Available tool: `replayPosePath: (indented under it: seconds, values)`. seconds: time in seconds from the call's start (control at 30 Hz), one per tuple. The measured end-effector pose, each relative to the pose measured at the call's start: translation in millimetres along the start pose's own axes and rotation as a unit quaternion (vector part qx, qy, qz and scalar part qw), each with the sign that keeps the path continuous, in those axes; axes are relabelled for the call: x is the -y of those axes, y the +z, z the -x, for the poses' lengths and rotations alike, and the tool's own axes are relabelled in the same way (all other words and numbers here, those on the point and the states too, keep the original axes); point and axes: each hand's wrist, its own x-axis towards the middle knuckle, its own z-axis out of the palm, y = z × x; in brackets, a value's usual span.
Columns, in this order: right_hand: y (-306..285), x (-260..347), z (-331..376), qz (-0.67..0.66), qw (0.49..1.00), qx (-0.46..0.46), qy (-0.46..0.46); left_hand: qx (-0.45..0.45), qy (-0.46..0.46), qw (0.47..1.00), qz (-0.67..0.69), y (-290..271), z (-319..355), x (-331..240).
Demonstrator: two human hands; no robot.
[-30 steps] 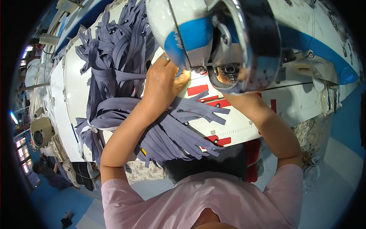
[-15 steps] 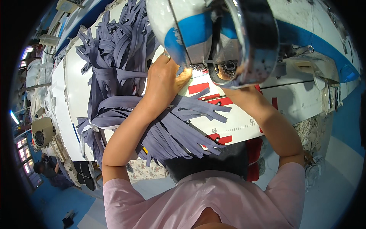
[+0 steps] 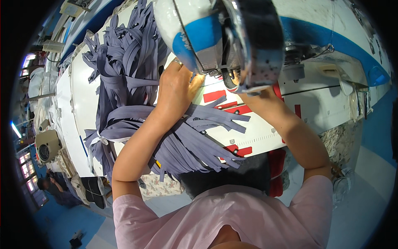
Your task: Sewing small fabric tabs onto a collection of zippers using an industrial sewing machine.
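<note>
My left hand (image 3: 175, 88) is closed by the left side of the sewing machine head (image 3: 199, 37), its fingers pressed together. A small bit of a grey-violet zipper (image 3: 193, 77) shows between thumb and fingers. My right hand (image 3: 258, 98) reaches under the machine's shiny handwheel end, and most of its fingers are hidden. A fanned bundle of grey-violet zippers (image 3: 186, 145) lies beneath my left forearm, tied with a white band (image 3: 99, 139). A larger tangled heap of zippers (image 3: 128, 54) lies to the far left.
The white machine table (image 3: 261, 133) carries a printed ruler scale and red patches (image 3: 240, 109). The machine's white and blue arm (image 3: 331, 37) stretches to the right. A beige motor-like box (image 3: 47, 146) stands at the left. A person (image 3: 58, 186) is in the left background.
The machine head appears shifted left in the picture, exposing more of its right underside. Both hands stay almost where they were; the zippers lie unchanged.
</note>
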Motion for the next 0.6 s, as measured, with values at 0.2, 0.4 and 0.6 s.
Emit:
replayPosePath:
  seconds: [0.2, 0.4, 0.6]
  values:
    - [1, -6, 5, 0.046, 0.998, 0.042, 0.006, -0.010, 0.025, 1.000, -0.003, -2, -1, -3]
    - [2, -11, 0, 0.096, 0.994, 0.032, -0.049, 0.005, 0.014, 1.000, 0.012, -4, -1, -6]
    - [-12, 11, -6, 0.094, 0.987, 0.122, 0.054, 0.003, 0.014, 1.000, -0.013, 0, 2, -5]
